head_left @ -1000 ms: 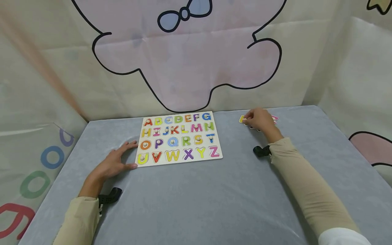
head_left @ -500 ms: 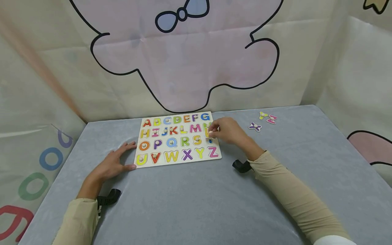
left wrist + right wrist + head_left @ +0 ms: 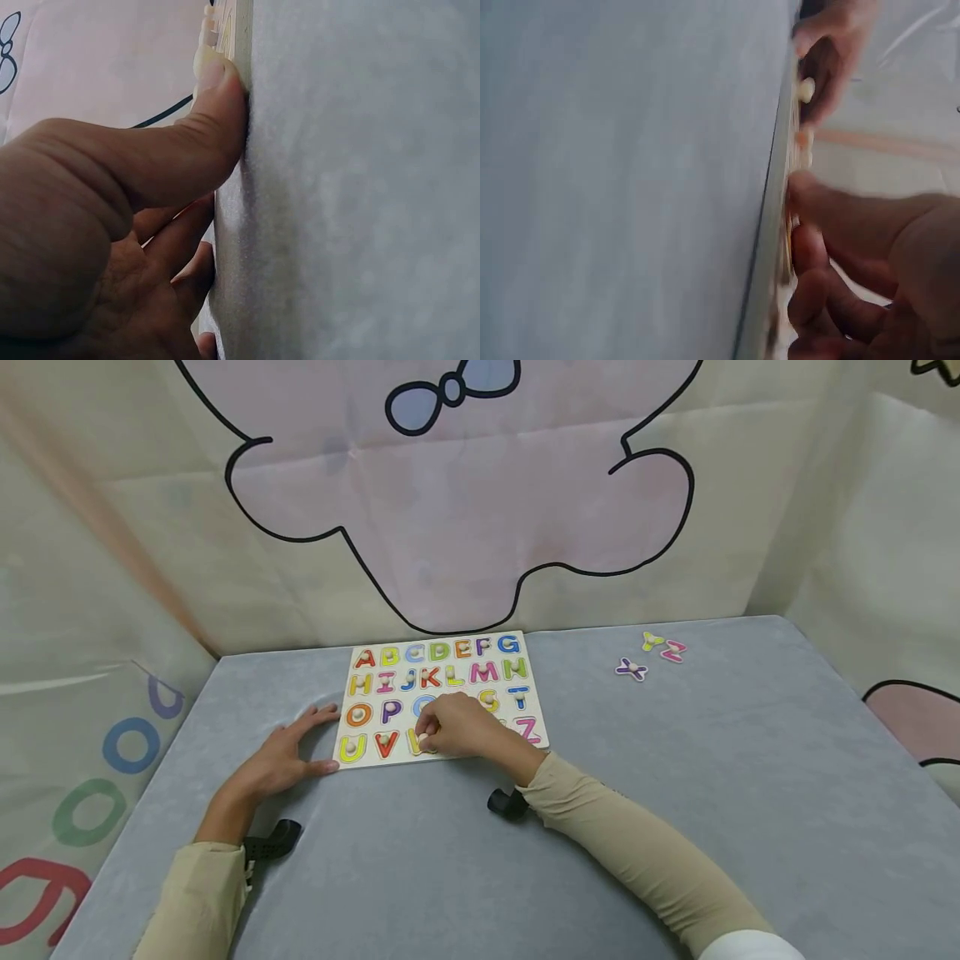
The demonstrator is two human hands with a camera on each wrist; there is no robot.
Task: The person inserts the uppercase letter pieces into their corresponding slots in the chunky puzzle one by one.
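A white alphabet puzzle board (image 3: 442,762) lies on the table, with several knobbed letters sitting in its rows. My right hand (image 3: 465,727) is over the bottom row, its thumb and fingers pinching the yellow letter W piece (image 3: 412,743) at the W place; the hand covers part of this piece and the X and Y places. At the board's left edge, my left hand (image 3: 273,762) touches with thumb and fingertips, fingers spread. The left wrist view shows that thumb (image 3: 202,135) against the board's edge.
Loose on the table to the right of the board are a purple X piece (image 3: 632,669), a yellow Y piece (image 3: 652,641) and a pink Z piece (image 3: 673,651). A printed cloth wall (image 3: 465,527) rises behind the table.
My right hand has picked up the yellow W from the loose pieces at the right and carried it left across the board to the bottom row. The left hand has stayed in place.
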